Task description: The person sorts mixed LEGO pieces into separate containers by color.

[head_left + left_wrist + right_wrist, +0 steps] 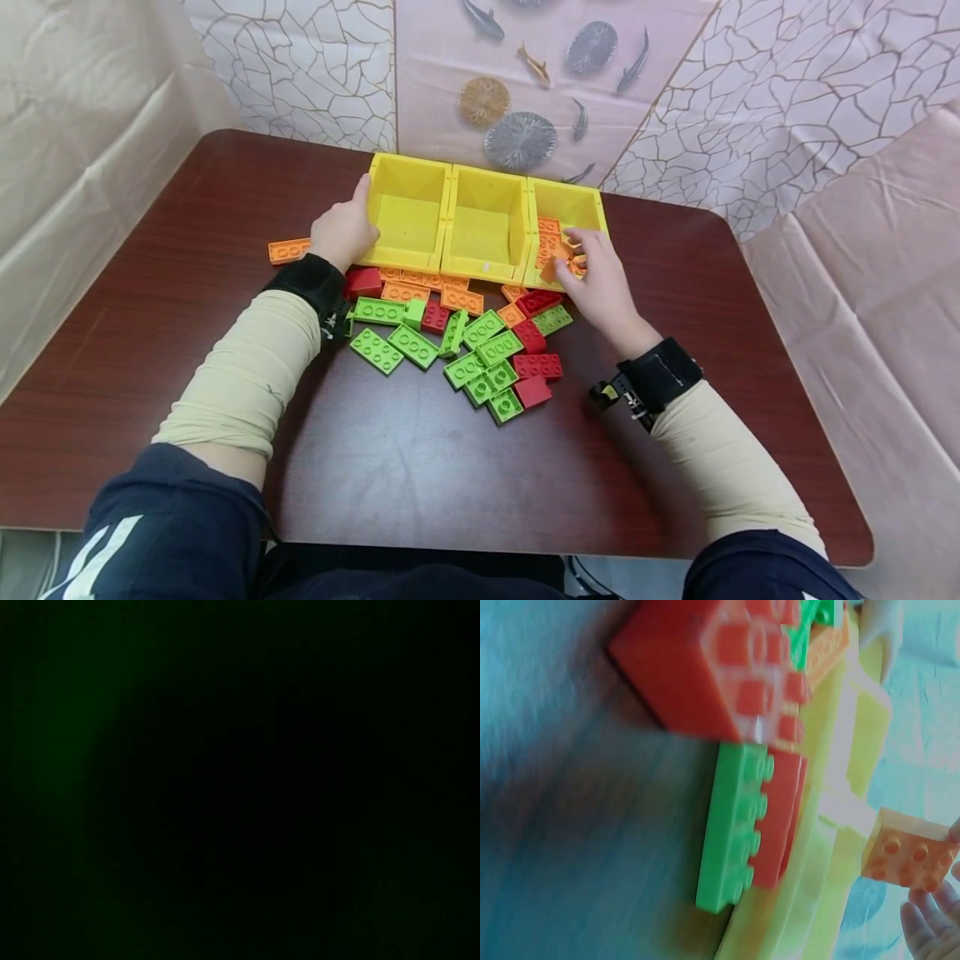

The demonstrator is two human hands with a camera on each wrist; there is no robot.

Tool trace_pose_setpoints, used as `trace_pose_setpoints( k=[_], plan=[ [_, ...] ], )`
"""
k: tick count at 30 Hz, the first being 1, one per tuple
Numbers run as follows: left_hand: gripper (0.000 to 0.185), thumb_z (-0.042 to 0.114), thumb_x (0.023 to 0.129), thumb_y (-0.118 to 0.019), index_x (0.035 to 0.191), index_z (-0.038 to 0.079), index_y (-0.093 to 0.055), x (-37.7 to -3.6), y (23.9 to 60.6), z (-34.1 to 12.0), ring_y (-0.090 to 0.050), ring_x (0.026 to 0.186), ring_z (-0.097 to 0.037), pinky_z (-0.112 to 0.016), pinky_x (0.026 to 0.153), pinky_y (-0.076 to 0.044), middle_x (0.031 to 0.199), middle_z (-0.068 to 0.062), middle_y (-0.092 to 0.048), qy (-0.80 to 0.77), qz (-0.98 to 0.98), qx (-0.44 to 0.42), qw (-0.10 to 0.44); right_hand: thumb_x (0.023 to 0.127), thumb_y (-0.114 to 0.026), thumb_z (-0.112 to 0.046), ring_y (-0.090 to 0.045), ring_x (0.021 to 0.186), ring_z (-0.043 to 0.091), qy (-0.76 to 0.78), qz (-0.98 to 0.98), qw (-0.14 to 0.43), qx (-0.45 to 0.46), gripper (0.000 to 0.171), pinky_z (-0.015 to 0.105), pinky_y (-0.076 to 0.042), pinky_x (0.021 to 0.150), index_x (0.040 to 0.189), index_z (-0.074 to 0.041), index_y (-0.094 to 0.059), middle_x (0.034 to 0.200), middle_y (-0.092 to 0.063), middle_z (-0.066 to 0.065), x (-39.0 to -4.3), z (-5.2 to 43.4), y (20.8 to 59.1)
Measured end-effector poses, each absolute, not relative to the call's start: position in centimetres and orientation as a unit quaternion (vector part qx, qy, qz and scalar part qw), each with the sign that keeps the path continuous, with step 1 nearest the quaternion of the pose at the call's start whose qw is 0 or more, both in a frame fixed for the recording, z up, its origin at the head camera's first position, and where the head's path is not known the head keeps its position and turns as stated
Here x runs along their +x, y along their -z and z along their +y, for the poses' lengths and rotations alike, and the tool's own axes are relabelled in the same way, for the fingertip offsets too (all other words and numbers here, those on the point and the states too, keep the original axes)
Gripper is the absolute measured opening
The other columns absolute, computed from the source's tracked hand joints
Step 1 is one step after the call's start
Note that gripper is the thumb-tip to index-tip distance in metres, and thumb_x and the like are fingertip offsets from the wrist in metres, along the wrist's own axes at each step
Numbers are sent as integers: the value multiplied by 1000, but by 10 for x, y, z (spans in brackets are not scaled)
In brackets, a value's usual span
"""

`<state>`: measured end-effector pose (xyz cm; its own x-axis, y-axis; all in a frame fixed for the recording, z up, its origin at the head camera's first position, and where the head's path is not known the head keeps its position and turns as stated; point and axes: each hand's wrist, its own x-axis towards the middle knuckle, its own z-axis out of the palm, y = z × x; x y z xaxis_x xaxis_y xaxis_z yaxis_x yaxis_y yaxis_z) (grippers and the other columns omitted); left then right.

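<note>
A yellow three-compartment bin (486, 171) stands at the back of the table. My left hand (345, 232) holds its left wall, forefinger stretched along the rim; the other fingertips are hidden. Over the right compartment my right hand (597, 279) pinches an orange toy brick (907, 855), which shows studs in the right wrist view. Beneath that hand, several orange bricks (548, 226) lie in the compartment. Loose green bricks (377, 351), red bricks (537, 366) and orange bricks (462, 299) are spread in front of the bin. The left wrist view is almost black.
One orange brick (288, 251) lies left of the bin, by the left wrist. Behind the bin hangs a patterned cloth (517, 92) close to the back edge of the brown table (420, 467). More cloth flanks both sides.
</note>
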<state>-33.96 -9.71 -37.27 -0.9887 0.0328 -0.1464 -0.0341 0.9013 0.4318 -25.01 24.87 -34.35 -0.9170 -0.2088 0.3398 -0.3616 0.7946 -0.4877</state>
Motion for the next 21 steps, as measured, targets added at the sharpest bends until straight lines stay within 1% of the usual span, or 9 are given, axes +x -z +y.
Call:
trace_pose_setpoints(
  k=[4,8,14,18,21],
  plan=[
    [83,19,92,-50,150,23,8,-338,373,-98,-52,78,-34,-43,72,-42,90,-18,-55,-221,973,1,67,89,-60,-15,-47,100,30,-250,-946,143,149,46,41,-42,82,130,0,-46,112,-48,17,-264,257,341],
    [82,18,91,-50,150,23,8,-338,376,-98,-52,76,-33,-42,69,-41,87,-17,-55,-220,974,2,62,88,-62,-11,-47,100,31,-190,-958,132,169,48,43,-40,83,131,0,-46,114,-49,18,-286,260,340],
    [84,19,91,-51,149,25,9,-342,379,-99,-53,76,-33,-42,69,-42,89,-17,-56,-218,974,-2,68,86,-62,-3,-48,104,33,-138,-962,96,215,52,45,-41,88,134,1,-44,117,-51,21,-319,255,342],
    [84,19,91,-52,150,25,8,-344,379,-99,-53,78,-33,-42,70,-42,92,-17,-56,-220,973,-5,66,84,-61,1,-49,105,36,-119,-960,79,240,59,46,-40,90,138,2,-38,116,-52,23,-337,249,346],
    [85,20,91,-53,150,25,8,-346,379,-99,-53,79,-33,-42,71,-42,94,-17,-56,-222,973,-6,66,84,-59,4,-50,105,38,-114,-962,64,238,63,47,-40,91,141,1,-33,116,-52,25,-346,243,348]
  ],
)
